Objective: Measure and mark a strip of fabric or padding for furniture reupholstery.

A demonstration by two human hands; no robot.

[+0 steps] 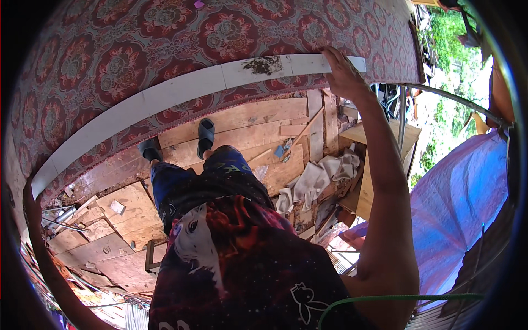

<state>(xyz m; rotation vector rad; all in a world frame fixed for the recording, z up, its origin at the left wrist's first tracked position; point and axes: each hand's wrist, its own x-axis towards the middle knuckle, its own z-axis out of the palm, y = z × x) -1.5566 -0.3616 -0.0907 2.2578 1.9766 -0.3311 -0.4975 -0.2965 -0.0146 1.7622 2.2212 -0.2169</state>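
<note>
A long white strip (181, 91), flat and board-like, lies across a red and grey flower-patterned cloth (118, 69). Cross lines mark it in places, and a dark brown stain (264, 66) sits right of its middle. Close to the strip's right end, my right hand (345, 77) grips across its width, fingers at the far edge. My left hand (32, 192) is at the strip's left end, in shadow by the picture's rim; its fingers cannot be made out. The strip looks curved in this wide view.
Below the cloth's near edge, my slippered feet stand on worn wooden planks (280, 118) with scraps. A crumpled pale cloth (324, 176) lies beside a wooden box (366, 187). At right hang a metal pipe (451, 94) and a blue-purple tarp (462, 192). A green cord (396, 298) crosses low.
</note>
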